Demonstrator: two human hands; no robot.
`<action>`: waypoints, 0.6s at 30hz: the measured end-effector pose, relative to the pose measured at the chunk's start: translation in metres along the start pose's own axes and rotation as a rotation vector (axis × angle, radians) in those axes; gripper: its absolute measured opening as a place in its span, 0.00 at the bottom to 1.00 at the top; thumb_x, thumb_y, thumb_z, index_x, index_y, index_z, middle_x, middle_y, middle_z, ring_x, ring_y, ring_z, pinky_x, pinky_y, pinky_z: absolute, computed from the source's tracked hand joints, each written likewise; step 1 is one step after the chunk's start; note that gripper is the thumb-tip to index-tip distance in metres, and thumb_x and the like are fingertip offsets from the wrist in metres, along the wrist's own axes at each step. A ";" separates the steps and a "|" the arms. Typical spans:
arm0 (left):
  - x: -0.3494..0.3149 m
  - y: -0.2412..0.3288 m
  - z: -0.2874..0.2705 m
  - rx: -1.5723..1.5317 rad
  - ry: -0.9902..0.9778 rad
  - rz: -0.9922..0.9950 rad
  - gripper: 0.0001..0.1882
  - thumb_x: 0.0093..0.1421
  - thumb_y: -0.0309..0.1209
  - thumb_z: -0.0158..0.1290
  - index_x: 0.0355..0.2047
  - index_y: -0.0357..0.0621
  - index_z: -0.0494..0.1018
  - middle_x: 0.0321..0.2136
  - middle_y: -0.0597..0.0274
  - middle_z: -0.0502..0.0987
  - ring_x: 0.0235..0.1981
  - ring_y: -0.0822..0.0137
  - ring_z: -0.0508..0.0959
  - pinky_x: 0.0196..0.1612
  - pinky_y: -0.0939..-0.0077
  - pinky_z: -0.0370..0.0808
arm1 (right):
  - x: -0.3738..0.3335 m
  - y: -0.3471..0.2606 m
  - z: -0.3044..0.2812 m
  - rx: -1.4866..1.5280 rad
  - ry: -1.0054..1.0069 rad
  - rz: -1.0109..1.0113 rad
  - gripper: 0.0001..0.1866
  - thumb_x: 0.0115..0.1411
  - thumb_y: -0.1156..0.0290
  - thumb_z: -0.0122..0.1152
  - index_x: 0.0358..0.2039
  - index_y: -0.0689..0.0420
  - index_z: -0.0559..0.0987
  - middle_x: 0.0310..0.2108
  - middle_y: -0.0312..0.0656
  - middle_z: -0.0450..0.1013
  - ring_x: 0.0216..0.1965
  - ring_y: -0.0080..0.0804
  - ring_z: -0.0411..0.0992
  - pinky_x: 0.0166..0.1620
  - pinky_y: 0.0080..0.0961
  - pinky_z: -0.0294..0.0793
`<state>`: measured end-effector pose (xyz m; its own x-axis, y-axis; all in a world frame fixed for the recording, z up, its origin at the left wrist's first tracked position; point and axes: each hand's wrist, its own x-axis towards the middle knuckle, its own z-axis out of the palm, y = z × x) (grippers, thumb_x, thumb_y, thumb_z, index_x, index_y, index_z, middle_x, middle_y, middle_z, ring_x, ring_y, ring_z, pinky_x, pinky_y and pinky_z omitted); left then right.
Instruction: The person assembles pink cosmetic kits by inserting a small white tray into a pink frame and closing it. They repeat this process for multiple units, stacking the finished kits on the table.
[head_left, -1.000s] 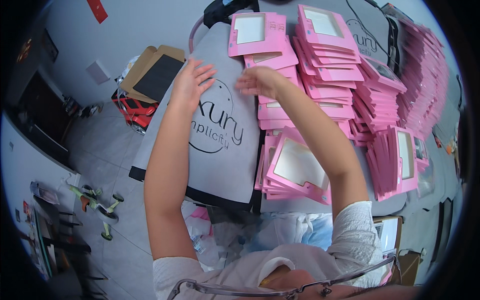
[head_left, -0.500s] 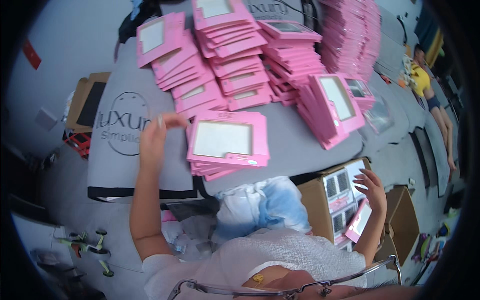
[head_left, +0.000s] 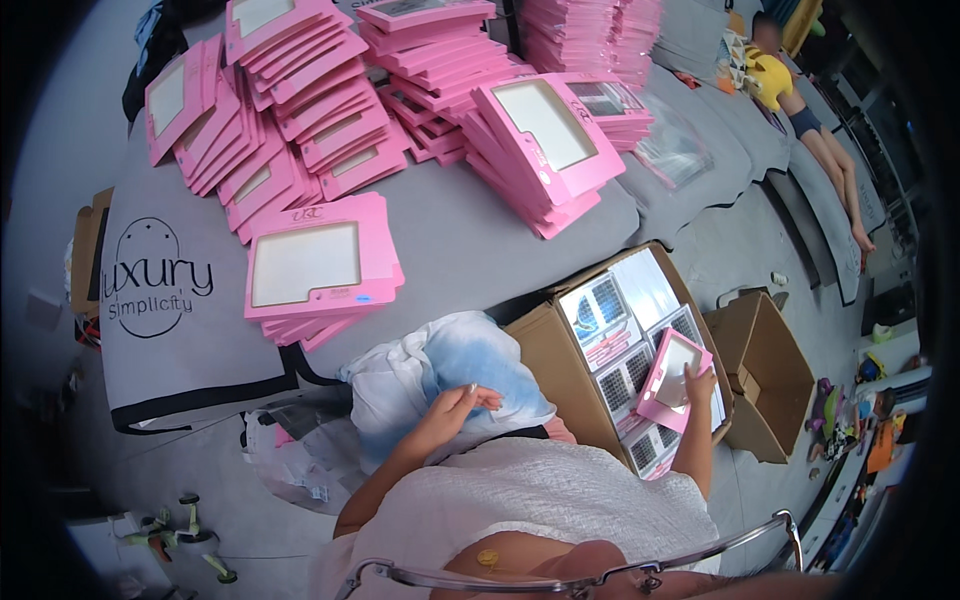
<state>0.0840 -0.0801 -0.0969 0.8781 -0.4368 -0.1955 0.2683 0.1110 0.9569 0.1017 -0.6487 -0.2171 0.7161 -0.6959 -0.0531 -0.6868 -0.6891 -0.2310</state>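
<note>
My right hand (head_left: pixel 700 384) is closed on the edge of a small pink window box (head_left: pixel 663 398), its thumb over the pale window. That box is held above an open cardboard carton (head_left: pixel 556 345) packed with boxes whose windows show dark gridded contents. Over the white and blue cloth (head_left: pixel 465 360) on my lap, my left hand (head_left: pixel 457 412) has its fingers stretched out and holds nothing. Ahead of it, a short stack of pink window boxes (head_left: pixel 390 255) lies on the grey couch (head_left: pixel 200 345).
More pink window-box stacks (head_left: pixel 310 95) cover the couch's far part, with another leaning pile (head_left: pixel 605 150) at right. An open brown carton (head_left: pixel 785 385) stands right of the packed one. A person (head_left: pixel 830 150) lies on the couch at far right. A small wheeled toy (head_left: pixel 185 540) is lower left.
My left hand has come down from beside the near stack to above my lap. My right hand has lowered onto the pink window box and gripped it. The view has shifted right.
</note>
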 end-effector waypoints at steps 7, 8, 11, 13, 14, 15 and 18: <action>-0.004 -0.013 -0.003 -0.003 0.220 -0.089 0.25 0.67 0.41 0.31 0.40 0.32 0.71 0.34 0.55 0.75 0.38 0.68 0.74 0.47 0.75 0.68 | -0.047 -0.019 0.004 -0.086 0.166 0.186 0.56 0.37 0.44 0.69 0.56 0.68 0.54 0.50 0.60 0.60 0.49 0.56 0.63 0.50 0.44 0.66; -0.003 -0.014 -0.002 -0.006 0.236 -0.091 0.24 0.67 0.41 0.31 0.40 0.32 0.71 0.34 0.56 0.75 0.38 0.68 0.74 0.47 0.76 0.67 | -0.039 -0.011 0.006 -0.016 0.085 0.276 0.57 0.33 0.42 0.70 0.55 0.69 0.57 0.48 0.59 0.64 0.47 0.54 0.66 0.50 0.42 0.66; 0.004 -0.012 0.003 -0.005 0.189 -0.088 0.24 0.67 0.41 0.32 0.40 0.32 0.71 0.34 0.56 0.75 0.38 0.69 0.74 0.47 0.76 0.67 | 0.006 0.086 0.052 0.185 0.094 0.263 0.49 0.36 0.46 0.70 0.51 0.69 0.64 0.43 0.55 0.69 0.44 0.46 0.69 0.47 0.36 0.69; 0.002 -0.014 0.006 0.017 0.187 -0.077 0.23 0.67 0.40 0.33 0.41 0.32 0.71 0.34 0.57 0.75 0.38 0.70 0.74 0.47 0.77 0.68 | 0.012 0.074 0.021 0.652 -0.334 0.274 0.34 0.47 0.55 0.66 0.46 0.68 0.69 0.38 0.48 0.72 0.40 0.34 0.71 0.44 0.27 0.71; 0.002 -0.017 0.007 0.037 0.177 -0.069 0.22 0.67 0.40 0.34 0.40 0.32 0.71 0.34 0.57 0.75 0.38 0.70 0.74 0.46 0.77 0.68 | 0.005 0.054 0.000 0.956 -0.412 0.238 0.26 0.52 0.60 0.61 0.45 0.67 0.70 0.39 0.45 0.72 0.39 0.30 0.71 0.43 0.24 0.71; 0.002 -0.018 0.007 0.050 0.168 -0.061 0.22 0.67 0.39 0.34 0.40 0.32 0.71 0.34 0.57 0.75 0.37 0.70 0.74 0.46 0.77 0.68 | -0.006 0.030 -0.023 1.254 -0.491 0.200 0.20 0.57 0.65 0.57 0.45 0.66 0.71 0.39 0.42 0.72 0.39 0.26 0.71 0.42 0.21 0.71; -0.003 -0.008 0.005 0.082 0.190 -0.024 0.20 0.67 0.38 0.35 0.40 0.32 0.71 0.32 0.58 0.75 0.36 0.71 0.74 0.44 0.77 0.69 | -0.038 -0.057 -0.098 1.382 -0.705 -0.054 0.16 0.61 0.70 0.49 0.47 0.64 0.69 0.40 0.39 0.72 0.39 0.25 0.71 0.44 0.21 0.70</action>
<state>0.0773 -0.0839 -0.1029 0.9328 -0.2617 -0.2479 0.2635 0.0257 0.9643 0.1019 -0.6027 -0.1064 0.9194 -0.1708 -0.3543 -0.2989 0.2824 -0.9115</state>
